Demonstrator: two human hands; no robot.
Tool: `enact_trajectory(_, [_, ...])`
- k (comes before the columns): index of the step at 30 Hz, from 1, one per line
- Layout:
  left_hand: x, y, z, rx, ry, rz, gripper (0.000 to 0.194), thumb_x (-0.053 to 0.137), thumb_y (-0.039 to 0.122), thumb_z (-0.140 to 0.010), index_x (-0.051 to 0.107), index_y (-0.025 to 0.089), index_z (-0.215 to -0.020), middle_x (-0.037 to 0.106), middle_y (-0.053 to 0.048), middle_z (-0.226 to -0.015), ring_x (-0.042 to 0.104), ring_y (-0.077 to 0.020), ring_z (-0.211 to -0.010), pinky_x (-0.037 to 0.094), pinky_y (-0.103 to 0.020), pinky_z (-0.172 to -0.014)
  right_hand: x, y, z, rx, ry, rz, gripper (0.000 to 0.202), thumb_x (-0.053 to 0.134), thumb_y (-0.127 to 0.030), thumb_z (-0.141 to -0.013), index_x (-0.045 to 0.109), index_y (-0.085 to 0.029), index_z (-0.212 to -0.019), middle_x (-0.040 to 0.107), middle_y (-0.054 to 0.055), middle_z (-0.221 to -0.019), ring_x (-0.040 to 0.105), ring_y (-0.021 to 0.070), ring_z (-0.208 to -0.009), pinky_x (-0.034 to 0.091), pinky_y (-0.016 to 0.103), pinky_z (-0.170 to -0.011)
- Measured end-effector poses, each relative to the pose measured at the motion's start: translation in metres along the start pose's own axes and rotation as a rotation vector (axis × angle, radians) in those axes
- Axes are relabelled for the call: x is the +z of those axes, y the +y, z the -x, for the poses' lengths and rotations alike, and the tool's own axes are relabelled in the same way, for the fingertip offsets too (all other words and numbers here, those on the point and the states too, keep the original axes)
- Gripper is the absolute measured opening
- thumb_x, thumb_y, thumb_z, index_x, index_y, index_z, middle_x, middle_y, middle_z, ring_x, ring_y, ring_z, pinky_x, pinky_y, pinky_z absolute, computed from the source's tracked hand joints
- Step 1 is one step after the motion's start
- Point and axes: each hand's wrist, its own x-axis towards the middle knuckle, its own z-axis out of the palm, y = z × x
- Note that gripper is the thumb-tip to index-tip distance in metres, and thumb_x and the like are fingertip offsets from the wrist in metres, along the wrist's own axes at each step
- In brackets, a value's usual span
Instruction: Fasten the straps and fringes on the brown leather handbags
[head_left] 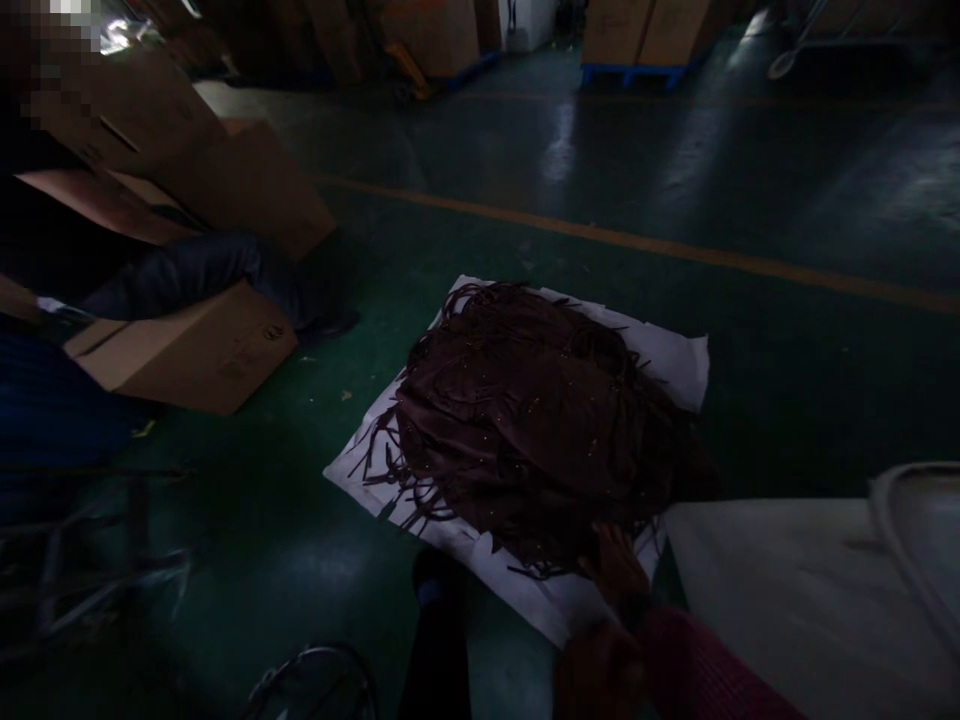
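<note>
A heaped pile of dark brown fabric pieces with many thin straps and small shiny specks lies on a white sheet spread over the floor. My right hand, in a reddish sleeve, rests at the pile's near right edge with fingers stretched toward it. Nothing shows in its grasp. Just below it is a dark, blurred shape that seems to be my left hand; its fingers cannot be made out. Straps spill over the left side of the sheet.
A co-worker's arm and leg show at left among cardboard boxes. A pale surface and a curved rim stand at right. A metal frame is lower left. Boxes on blue pallets line the back.
</note>
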Motion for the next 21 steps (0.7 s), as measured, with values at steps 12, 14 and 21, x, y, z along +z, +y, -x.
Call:
enact_trajectory(12, [-0.079, -0.158, -0.061, -0.255, 0.161, -0.059, 0.012, 0.052, 0.019, -0.082, 0.064, 0.020, -0.081, 0.067, -0.003, -0.077, 0.061, -0.0193, -0.075, 0.041, -0.030, -0.073, 0.031, -0.055, -0.160, 0.065, 0.225, 0.432, 0.085, 0.062, -0.038, -0.091, 0.020, -0.005, -0.158, 0.036, 0.036, -0.152, 0.042, 0.0496, -0.131, 0.043, 0.060, -0.095])
enact_trajectory(14, [-0.106, -0.148, -0.070, -0.219, 0.198, -0.034, 0.014, 0.050, 0.020, -0.083, 0.064, 0.020, -0.084, 0.069, -0.004, -0.084, 0.061, -0.0196, -0.082, 0.041, -0.031, -0.077, 0.033, -0.054, -0.168, 0.055, 0.207, 0.458, 0.081, 0.064, -0.031, -0.089, 0.027, 0.000, -0.154, 0.046, 0.039, -0.139, 0.051, 0.0479, -0.122, 0.044, 0.056, -0.091])
enact_trajectory(21, [-0.174, -0.106, -0.099, -0.124, 0.254, 0.215, 0.024, 0.052, 0.040, -0.090, 0.065, 0.020, -0.086, 0.069, -0.006, -0.089, 0.064, -0.0224, -0.089, 0.047, -0.034, -0.083, -0.060, -0.026, -0.167, -0.235, 0.108, 0.376, 0.039, 0.057, -0.016, -0.087, 0.065, -0.011, -0.126, 0.070, 0.023, -0.114, 0.065, 0.0347, -0.104, 0.049, 0.046, -0.088])
